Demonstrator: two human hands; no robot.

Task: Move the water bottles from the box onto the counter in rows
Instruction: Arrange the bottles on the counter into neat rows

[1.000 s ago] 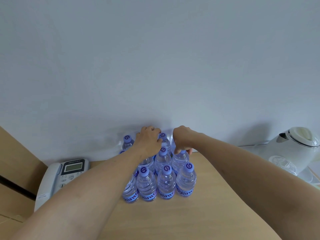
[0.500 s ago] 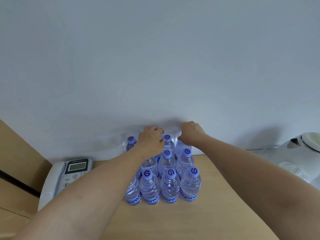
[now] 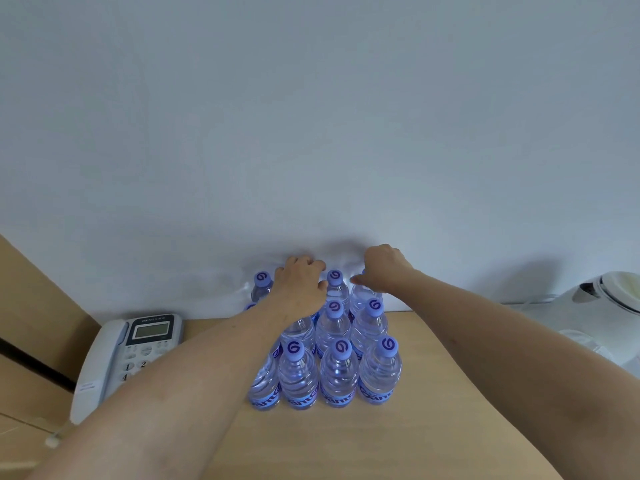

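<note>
Both hands are reaching over the back row of water bottles (image 3: 334,348), which are standing upright in tight rows on the wooden desk (image 3: 433,427) against the white wall (image 3: 311,116). Left hand (image 3: 300,285) is lying knuckles-up with curled fingers over the top of a back-row bottle; the cap beneath it is hidden, so whether the fingers are actually gripping cannot be told. Right hand (image 3: 382,268) is curling down over the rightmost back-row bottle (image 3: 363,296), with the fingertips closing at its cap. Front row is showing four bottles side by side, touching, with blue caps and blue label bands. Left of the bottles, a grey desk telephone (image 3: 121,355) is sitting near the desk's edge. At the far right, a white electric kettle (image 3: 602,306) is standing well apart from the bottles.
</note>
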